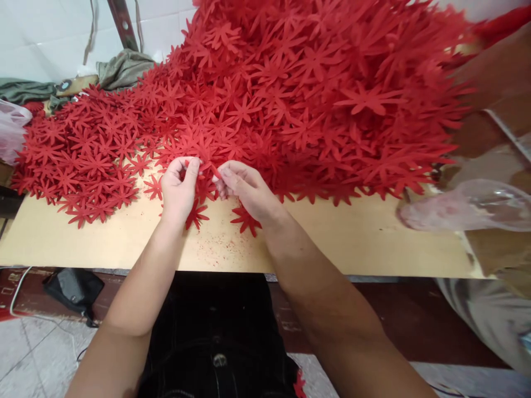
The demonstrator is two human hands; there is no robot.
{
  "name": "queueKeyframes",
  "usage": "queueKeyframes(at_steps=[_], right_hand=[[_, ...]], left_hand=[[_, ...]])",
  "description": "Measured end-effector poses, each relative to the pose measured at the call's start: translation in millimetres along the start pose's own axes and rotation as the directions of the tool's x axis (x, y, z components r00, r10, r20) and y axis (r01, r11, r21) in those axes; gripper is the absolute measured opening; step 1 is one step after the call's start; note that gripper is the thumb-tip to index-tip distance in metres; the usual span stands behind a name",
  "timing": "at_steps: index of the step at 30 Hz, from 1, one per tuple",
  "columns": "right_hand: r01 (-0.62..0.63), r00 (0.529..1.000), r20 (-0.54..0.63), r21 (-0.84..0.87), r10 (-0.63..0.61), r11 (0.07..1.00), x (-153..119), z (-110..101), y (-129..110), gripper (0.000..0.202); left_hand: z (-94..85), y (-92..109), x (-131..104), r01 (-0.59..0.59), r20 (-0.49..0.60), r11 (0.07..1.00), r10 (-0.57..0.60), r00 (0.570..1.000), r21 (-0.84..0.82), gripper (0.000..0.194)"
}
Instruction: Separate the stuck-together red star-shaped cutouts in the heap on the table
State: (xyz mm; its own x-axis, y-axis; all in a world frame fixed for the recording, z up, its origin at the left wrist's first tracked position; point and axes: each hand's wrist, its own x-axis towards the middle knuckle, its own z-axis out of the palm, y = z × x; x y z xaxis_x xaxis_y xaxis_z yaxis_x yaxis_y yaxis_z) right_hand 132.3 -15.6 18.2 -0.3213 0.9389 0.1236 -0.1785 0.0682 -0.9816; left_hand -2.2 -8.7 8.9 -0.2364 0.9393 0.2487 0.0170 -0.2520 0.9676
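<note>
My left hand [181,185] and my right hand [244,189] are close together above the front part of the table. Between their fingertips is a red flower-shaped cutout [206,161] with narrow petals. The left thumb and forefinger pinch it on one side, and the right fingers grip a petal on the other. Its outline blends into the red behind it. Just below the hands lie two loose red cutouts, one near the left wrist [196,215] and one near the right wrist [246,220]. A huge pile of the same cutouts [290,121] rises behind.
A lower heap of red cutouts [91,149] covers the table's left side. Red specks dot the pale tabletop [352,243]. Clear plastic [468,207] and brown cardboard [498,249] stand at the right. A black pouch [74,290] sits below the table edge at left.
</note>
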Motion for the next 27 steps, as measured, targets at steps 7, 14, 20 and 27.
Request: queueKeyframes(at_steps=[7, 14, 20, 27], right_hand=[[0.000, 0.996, -0.094, 0.033, 0.003, 0.999, 5, 3, 9, 0.052], [0.079, 0.985, -0.145, -0.071, -0.089, 0.994, 4, 1, 14, 0.042], [0.102, 0.970, -0.214, -0.063, -0.113, 0.993, 4, 2, 14, 0.039], [0.218, 0.923, -0.295, -0.133, -0.248, 0.967, 6, 9, 13, 0.028]], left_hand=[[2.4, 1, -3, 0.052, 0.158, 0.996, -0.040, 0.987, -0.074, 0.025], [0.2, 3, -2, 0.195, 0.246, 0.972, -0.158, 0.956, -0.135, 0.026], [0.2, 3, -3, 0.275, 0.299, 0.948, -0.219, 0.929, -0.159, 0.027], [1.7, -1, 1, 0.152, 0.102, 0.975, -0.137, 0.985, -0.162, 0.033]])
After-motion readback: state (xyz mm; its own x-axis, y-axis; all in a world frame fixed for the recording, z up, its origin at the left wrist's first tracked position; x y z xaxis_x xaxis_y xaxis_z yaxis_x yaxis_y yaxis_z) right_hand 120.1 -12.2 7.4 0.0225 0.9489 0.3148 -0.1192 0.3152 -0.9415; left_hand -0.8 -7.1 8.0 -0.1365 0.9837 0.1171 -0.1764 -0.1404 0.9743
